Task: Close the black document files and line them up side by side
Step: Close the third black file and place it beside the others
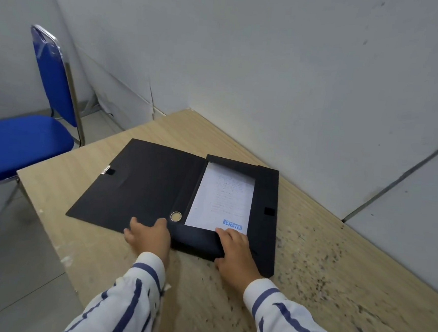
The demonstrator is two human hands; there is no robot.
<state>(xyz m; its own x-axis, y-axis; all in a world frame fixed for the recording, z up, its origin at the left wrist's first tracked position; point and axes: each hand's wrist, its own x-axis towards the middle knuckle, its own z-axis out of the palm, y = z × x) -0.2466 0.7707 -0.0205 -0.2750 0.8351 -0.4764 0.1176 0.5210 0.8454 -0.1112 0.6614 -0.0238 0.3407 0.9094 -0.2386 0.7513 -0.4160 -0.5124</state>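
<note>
Head view: pale wood-grain tabletop (227, 299), set into a corner of grey-white walls (275, 51); the near right part of the surface is speckled with dark flecks. One black document file (142, 185) lies open on it, lid flat to the left, tray to the right with a white sheet (223, 198) inside, stamped "REJECTED" in blue at its near corner. A small round metal ring sits on the spine near the front edge. My left hand (151, 235) rests spread and flat on the lid's near edge, holding nothing. My right hand (237, 252) lies on the tray's near end flap, fingers loosely extended, fingertips touching the sheet's edge; no grip visible. Striped sleeves on both arms. A blue padded chair (21, 143) with chrome frame stands left of the tabletop on a pale tiled floor (18, 267).
</note>
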